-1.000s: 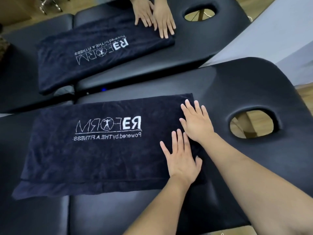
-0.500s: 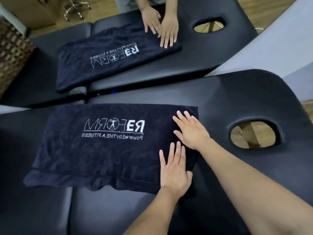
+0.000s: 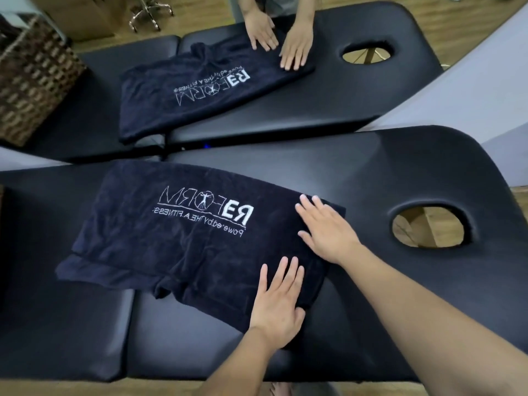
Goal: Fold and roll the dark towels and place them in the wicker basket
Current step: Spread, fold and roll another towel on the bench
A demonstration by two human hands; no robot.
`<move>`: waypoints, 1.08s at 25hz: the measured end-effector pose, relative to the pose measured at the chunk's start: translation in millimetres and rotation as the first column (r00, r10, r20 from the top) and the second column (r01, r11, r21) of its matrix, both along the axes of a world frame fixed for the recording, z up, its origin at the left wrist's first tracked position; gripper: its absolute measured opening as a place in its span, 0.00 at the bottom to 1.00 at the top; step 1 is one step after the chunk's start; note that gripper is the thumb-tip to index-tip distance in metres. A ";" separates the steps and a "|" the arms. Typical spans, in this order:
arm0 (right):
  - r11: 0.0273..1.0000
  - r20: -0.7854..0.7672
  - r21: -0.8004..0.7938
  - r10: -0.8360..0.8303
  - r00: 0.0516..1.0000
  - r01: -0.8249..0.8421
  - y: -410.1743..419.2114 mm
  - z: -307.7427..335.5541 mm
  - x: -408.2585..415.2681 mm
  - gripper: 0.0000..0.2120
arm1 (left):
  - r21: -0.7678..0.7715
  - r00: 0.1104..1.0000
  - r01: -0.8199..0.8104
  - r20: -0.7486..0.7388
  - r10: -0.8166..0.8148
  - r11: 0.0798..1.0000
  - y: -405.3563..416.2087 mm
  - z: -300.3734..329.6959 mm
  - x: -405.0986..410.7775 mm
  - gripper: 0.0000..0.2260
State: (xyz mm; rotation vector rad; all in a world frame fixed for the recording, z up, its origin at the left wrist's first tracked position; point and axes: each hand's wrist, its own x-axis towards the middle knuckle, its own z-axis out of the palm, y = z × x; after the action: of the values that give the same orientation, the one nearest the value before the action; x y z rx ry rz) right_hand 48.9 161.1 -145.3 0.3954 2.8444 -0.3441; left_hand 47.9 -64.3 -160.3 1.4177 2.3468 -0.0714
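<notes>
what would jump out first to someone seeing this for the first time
The near dark towel with its white REFORM logo lies folded flat on the black massage table, and the left hand and right hand press flat on its right end. Across the gap, another person's hands press a second logo towel on a second table, and a wicker basket stands at far left.

— Underfoot? Wooden floor (image 3: 468,30), light brown boards, lit evenly.
— Furniture? Two black padded massage tables: near table (image 3: 371,172) across the bottom, far table (image 3: 328,90) angled beyond it, almost touching at the left. Oval face hole (image 3: 428,227) in the near one, floor visible through it.
— Anything behind? Chrome wheeled chair base (image 3: 148,12) at top left, beside a tan cabinet (image 3: 85,15).
</notes>
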 end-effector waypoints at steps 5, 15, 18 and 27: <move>0.965 0.022 -0.005 0.263 0.964 -0.263 -57.7 -14.9 28.5 0.32 | 0.036 1.000 0.023 0.019 -0.023 0.999 -52.0 4.2 3.6 0.36; 0.993 0.115 -0.060 0.107 0.988 -0.101 -92.1 -10.4 75.2 0.31 | -0.004 0.997 -0.058 0.056 0.058 0.998 -95.8 18.6 17.8 0.33; 0.991 0.159 -0.062 0.129 0.979 -0.120 -83.4 -8.1 89.2 0.32 | -0.021 0.991 -0.127 0.050 0.128 0.992 -95.4 16.2 28.9 0.33; 0.929 0.148 -0.054 0.371 0.917 -0.367 -43.0 -8.4 99.0 0.40 | 0.009 0.888 -0.460 -0.004 0.460 0.888 -61.3 14.1 64.9 0.30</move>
State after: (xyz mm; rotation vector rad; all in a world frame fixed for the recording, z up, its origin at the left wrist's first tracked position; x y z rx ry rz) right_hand 148.0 118.1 -153.7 -0.1205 2.6793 -0.2592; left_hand 112.8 -125.5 -146.2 0.8252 2.6237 0.0666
